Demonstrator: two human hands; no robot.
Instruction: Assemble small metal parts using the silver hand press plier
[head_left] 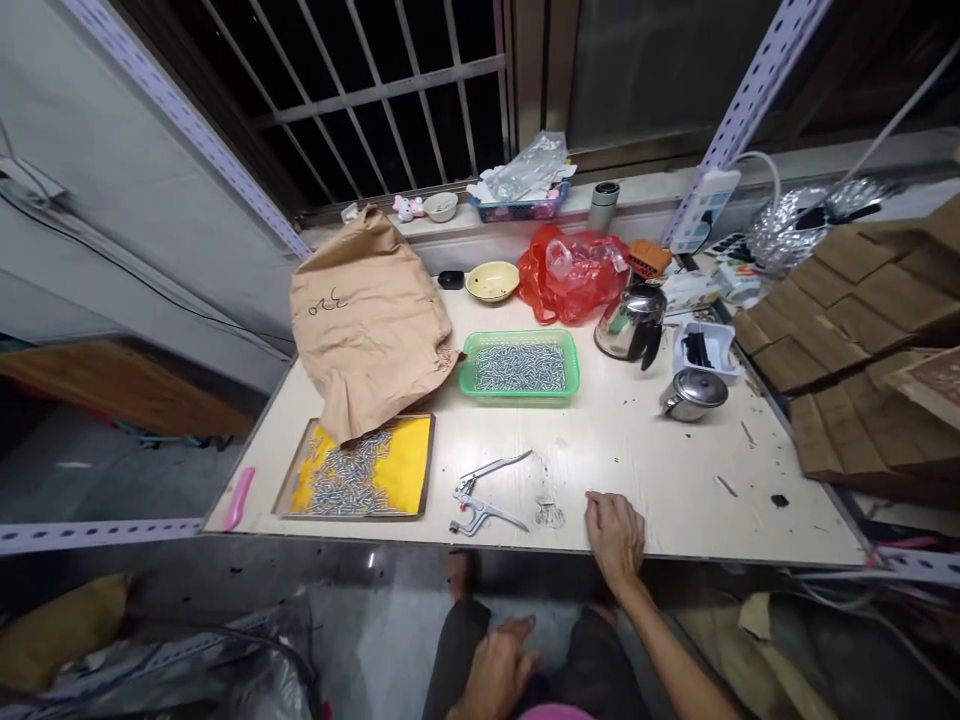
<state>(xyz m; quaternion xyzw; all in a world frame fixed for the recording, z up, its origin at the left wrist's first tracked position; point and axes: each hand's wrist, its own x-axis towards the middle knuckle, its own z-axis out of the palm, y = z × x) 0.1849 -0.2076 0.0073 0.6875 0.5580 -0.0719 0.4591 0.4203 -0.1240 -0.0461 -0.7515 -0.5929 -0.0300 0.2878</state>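
Note:
My right hand [615, 535] rests palm down near the front edge of the table [675, 470], its fingers loosely bent and nothing visible in it. My left hand [499, 665] is over my lap below the table edge, fingers apart and slightly curled, holding nothing I can see. To the left of my right hand lie silver hand pliers [480, 510] with spread handles. A yellow-lined tray [409, 465] holds many small metal pins or screws [349, 475]. Behind the pliers, a green plastic basket [519, 398] contains more small metal pieces [519, 367].
A large brown paper bag [367, 310] overlaps the tray's back. Pink-handled object [238, 498] lies left. Behind are a yellow bowl [492, 282], red plastic bag [555, 290], steel kettle [630, 320] and lidded steel pot [694, 393]. Stacked cardboard [847, 330] borders the right side.

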